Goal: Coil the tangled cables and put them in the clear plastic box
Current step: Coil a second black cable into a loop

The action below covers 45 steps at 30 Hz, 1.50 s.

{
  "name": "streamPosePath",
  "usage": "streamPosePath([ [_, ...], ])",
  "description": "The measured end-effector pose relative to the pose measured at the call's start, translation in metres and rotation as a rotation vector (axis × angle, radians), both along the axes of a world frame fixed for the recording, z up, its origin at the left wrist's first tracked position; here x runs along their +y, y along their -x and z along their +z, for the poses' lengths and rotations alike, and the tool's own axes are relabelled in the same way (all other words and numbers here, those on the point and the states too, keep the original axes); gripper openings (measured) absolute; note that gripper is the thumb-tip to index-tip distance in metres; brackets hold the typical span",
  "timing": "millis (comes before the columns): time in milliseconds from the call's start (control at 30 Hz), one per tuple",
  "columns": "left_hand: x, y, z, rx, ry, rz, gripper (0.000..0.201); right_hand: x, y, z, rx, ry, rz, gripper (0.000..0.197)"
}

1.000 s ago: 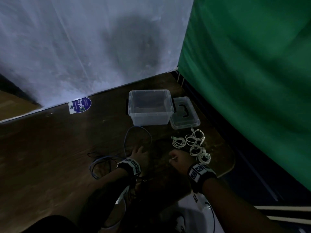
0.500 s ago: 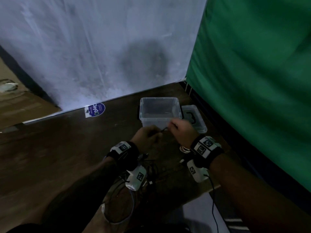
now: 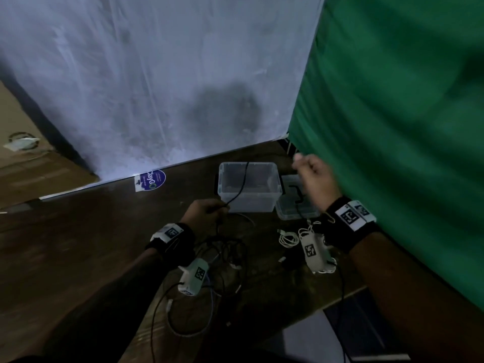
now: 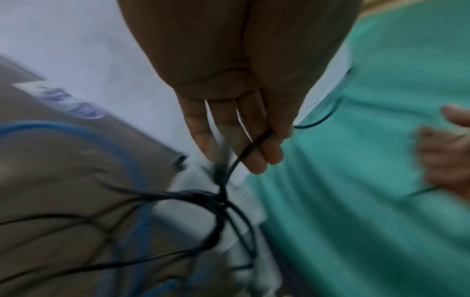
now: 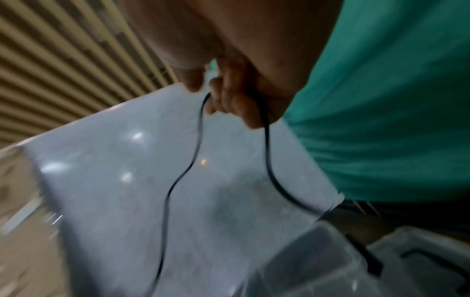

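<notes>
White sheet, green curtain behind dark wooden tabletop (image 3: 78, 258). Left hand (image 3: 207, 209) pinches black cable (image 3: 242, 184) above tangle (image 3: 225, 252). Right hand (image 3: 313, 174), raised beside curtain, fingers curled round same cable. Clear plastic box (image 3: 248, 203) just beyond hands, lid (image 3: 296, 213) beside it; coiled white cables (image 3: 288, 238) near lid.

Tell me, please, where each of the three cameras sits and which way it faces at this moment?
Head: on the head, facing forward and down at the clear plastic box on the table; both forearms, left hand and right hand show.
Left wrist: along the palm at fingers pinching the black cable above the tangle.
Right wrist: along the raised right hand, cable hanging from its fingers before the white backdrop.
Shared: the black cable, in all three views.
</notes>
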<state>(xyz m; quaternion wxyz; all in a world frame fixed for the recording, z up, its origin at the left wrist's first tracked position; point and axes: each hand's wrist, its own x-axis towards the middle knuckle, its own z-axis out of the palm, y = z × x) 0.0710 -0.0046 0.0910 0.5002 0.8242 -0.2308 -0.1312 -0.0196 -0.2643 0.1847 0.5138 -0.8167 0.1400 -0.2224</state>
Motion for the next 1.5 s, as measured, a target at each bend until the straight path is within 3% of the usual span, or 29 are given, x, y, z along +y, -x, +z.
streamPosePath([
  [100, -0.009, 0.001, 0.023, 0.009, 0.147, -0.01, 0.006, 0.031, 0.004, -0.013, 0.219, 0.083, 0.307, 0.027],
  [200, -0.021, 0.005, 0.043, -0.043, 0.194, -0.103, 0.004, 0.062, -0.001, -0.03, 0.409, 0.129, 0.47, 0.03],
  [333, -0.028, 0.009, 0.058, -0.081, 0.308, -0.101, 0.01, 0.086, -0.011, -0.038, 0.318, 0.073, 0.468, 0.014],
  [433, -0.025, 0.007, 0.045, -0.139, 0.285, -0.019, 0.016, 0.088, -0.018, -0.037, 0.277, -0.006, 0.472, 0.012],
  [533, -0.02, 0.012, 0.024, 0.146, 0.288, -0.057, 0.02, 0.088, -0.018, -0.031, 0.307, -0.144, 0.446, 0.02],
  [567, -0.017, 0.015, 0.017, 0.207, 0.274, -0.093, 0.017, 0.087, -0.017, -0.032, 0.317, -0.194, 0.442, 0.02],
  [667, -0.006, 0.012, -0.002, 0.148, 0.112, -0.18, 0.009, 0.079, -0.018, -0.035, 0.316, -0.238, 0.424, 0.022],
  [733, 0.002, 0.008, -0.016, 0.073, -0.06, -0.236, 0.019, 0.071, -0.021, -0.034, 0.248, -0.291, 0.35, 0.022],
  [867, 0.014, 0.009, -0.038, 0.0, -0.369, -0.236, 0.021, 0.054, -0.03, -0.015, 0.085, -0.398, 0.225, 0.024],
  [1000, 0.032, 0.0, -0.054, -0.034, -0.491, -0.1, 0.023, 0.039, -0.034, 0.008, -0.064, -0.571, 0.204, 0.024],
  [1100, 0.029, -0.003, -0.049, -0.046, -0.46, -0.107, 0.022, 0.041, -0.032, 0.016, -0.114, -0.684, 0.233, 0.021],
  [1167, 0.022, -0.003, -0.04, -0.029, -0.36, -0.115, 0.021, 0.042, -0.029, 0.013, -0.093, -0.542, 0.218, 0.02],
  [1267, 0.014, -0.005, -0.025, -0.039, -0.278, -0.111, 0.022, 0.043, -0.021, -0.001, 0.06, -0.118, 0.249, 0.009],
  [1367, 0.006, -0.004, -0.006, -0.138, -0.273, -0.2, 0.018, 0.057, -0.016, -0.024, 0.36, 0.198, 0.4, 0.03],
  [1500, 0.0, -0.002, 0.01, -0.243, -0.312, -0.245, 0.024, 0.081, -0.016, -0.042, 0.459, 0.328, 0.455, 0.012],
])
